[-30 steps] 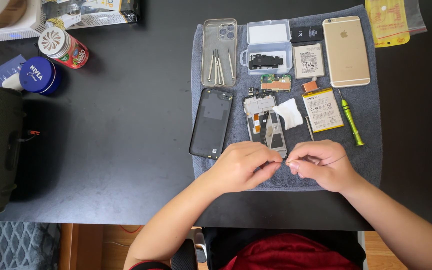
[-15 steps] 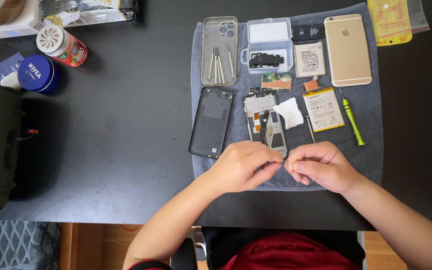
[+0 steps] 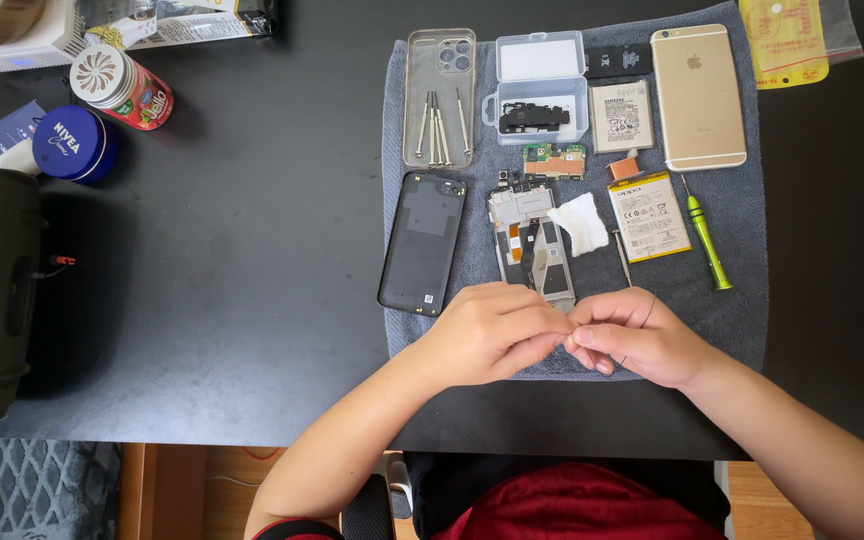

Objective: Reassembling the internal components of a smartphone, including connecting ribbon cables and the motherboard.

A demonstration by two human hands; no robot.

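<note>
Both hands meet over the near edge of the grey cloth (image 3: 732, 300) on the black table (image 3: 252, 250). The left hand (image 3: 487, 335) is curled, its fingertips pinched together and touching the fingertips of the right hand (image 3: 637, 340), which is also closed in a narrow pinch. A thin dark wire (image 3: 644, 310) curves over the right hand; what sits between the fingers is too small to tell (perhaps only the wire's end). Just beyond the knuckles lies the opened phone frame (image 3: 534, 245), with a white wipe (image 3: 580, 222) beside it. A black back cover (image 3: 422, 243) lies to the left of the frame, and a battery (image 3: 649, 216) and a green screwdriver (image 3: 707, 242) to its right.
</note>
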